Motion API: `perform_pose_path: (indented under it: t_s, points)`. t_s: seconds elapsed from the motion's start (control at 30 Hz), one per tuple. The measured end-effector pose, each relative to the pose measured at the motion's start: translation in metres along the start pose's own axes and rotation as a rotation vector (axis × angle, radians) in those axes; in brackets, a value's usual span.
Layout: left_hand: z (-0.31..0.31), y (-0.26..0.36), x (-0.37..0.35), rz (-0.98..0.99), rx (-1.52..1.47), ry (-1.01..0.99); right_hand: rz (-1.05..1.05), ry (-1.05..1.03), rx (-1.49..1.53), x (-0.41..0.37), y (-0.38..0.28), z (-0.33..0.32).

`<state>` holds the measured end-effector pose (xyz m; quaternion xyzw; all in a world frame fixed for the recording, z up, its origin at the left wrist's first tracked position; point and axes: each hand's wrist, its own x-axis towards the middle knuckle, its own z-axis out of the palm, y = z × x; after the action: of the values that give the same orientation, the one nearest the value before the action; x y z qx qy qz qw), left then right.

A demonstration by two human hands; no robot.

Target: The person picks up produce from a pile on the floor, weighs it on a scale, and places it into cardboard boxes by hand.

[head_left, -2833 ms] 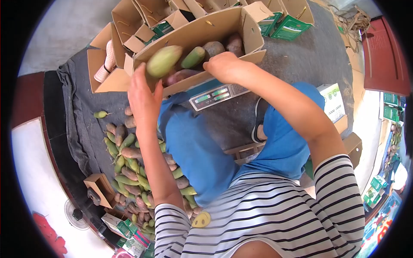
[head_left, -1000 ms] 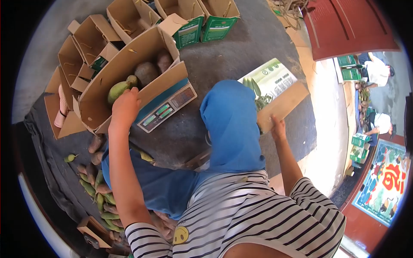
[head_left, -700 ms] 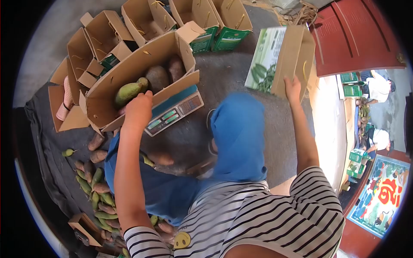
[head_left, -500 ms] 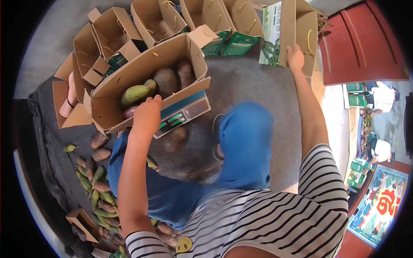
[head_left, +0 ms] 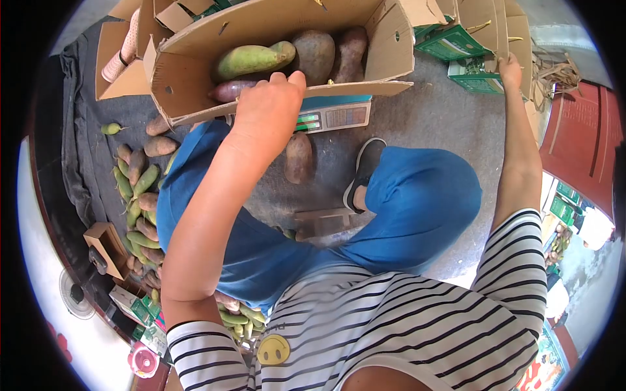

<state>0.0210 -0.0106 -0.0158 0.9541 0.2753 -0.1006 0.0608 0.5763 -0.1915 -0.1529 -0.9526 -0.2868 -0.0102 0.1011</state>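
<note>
A large open cardboard box [head_left: 186,81] rests on a digital scale [head_left: 345,117]. Inside lie a long green root vegetable [head_left: 248,62], a reddish one [head_left: 231,90] and two big brownish ones, the nearer being a dark root [head_left: 314,57]. My left hand [head_left: 270,104] has its fingers hooked over the box's near flap. Out at the far right, my right hand [head_left: 511,72] grips the upper edge of a green-printed carton [head_left: 479,79], its fingers partly hidden behind the cardboard.
Beside that carton stands another open one [head_left: 456,44]. On the left, a pile of green and brown roots [head_left: 140,176] covers the floor. One brown root [head_left: 298,158] lies before the scale, near my shoe [head_left: 368,163]. A small box [head_left: 107,247] sits lower left.
The view has shifted, so the large box appears higher and nearer. The carton in my right hand now shows lower, its green side facing me. My left hand stays on the flap.
</note>
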Motion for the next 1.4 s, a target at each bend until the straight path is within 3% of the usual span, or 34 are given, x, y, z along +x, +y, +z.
perform_pose_path:
  t_s: [0.17,0.27,0.37,0.43,0.57,0.7,0.83,1.13,1.2,1.3,1.33,1.4]
  points:
    - [0.001,0.0,0.0,-0.011,-0.051,0.019,-0.085,-0.264,-0.188,0.03,-0.001,-0.009]
    - [0.006,-0.002,0.001,-0.006,-0.05,0.042,-0.102,0.059,-0.115,0.01,-0.038,-0.028]
    - [0.007,-0.003,0.001,-0.019,-0.067,0.025,-0.434,0.293,0.125,-0.055,-0.104,-0.066]
    - [0.007,-0.002,0.002,-0.026,-0.058,0.029,-0.474,0.079,0.508,-0.102,-0.144,-0.085]
    - [0.007,-0.003,0.0,-0.03,-0.093,0.004,-0.501,-0.363,0.79,-0.199,-0.222,-0.158]
    - [0.006,-0.01,-0.003,0.028,-0.149,0.052,-0.751,-0.47,0.53,-0.263,-0.261,-0.205]
    - [-0.005,-0.029,-0.011,0.036,-0.176,0.003,-0.925,-0.471,0.327,-0.294,-0.278,-0.199]
    - [-0.008,-0.041,-0.028,-0.013,-0.09,-0.033,-0.833,-0.42,0.385,-0.34,-0.286,-0.229]
    - [-0.008,-0.04,-0.028,-0.013,-0.098,-0.045,-0.835,-0.463,0.424,-0.364,-0.305,-0.216]
    - [-0.008,-0.041,-0.03,-0.021,-0.113,-0.035,-0.782,-0.645,0.47,-0.391,-0.327,-0.135]
    - [-0.01,-0.041,-0.031,-0.032,-0.108,-0.042,-0.701,-0.73,0.432,-0.395,-0.33,-0.099]
    - [-0.011,-0.042,-0.033,-0.043,-0.104,-0.037,-0.455,-0.709,0.432,-0.403,-0.333,-0.022]
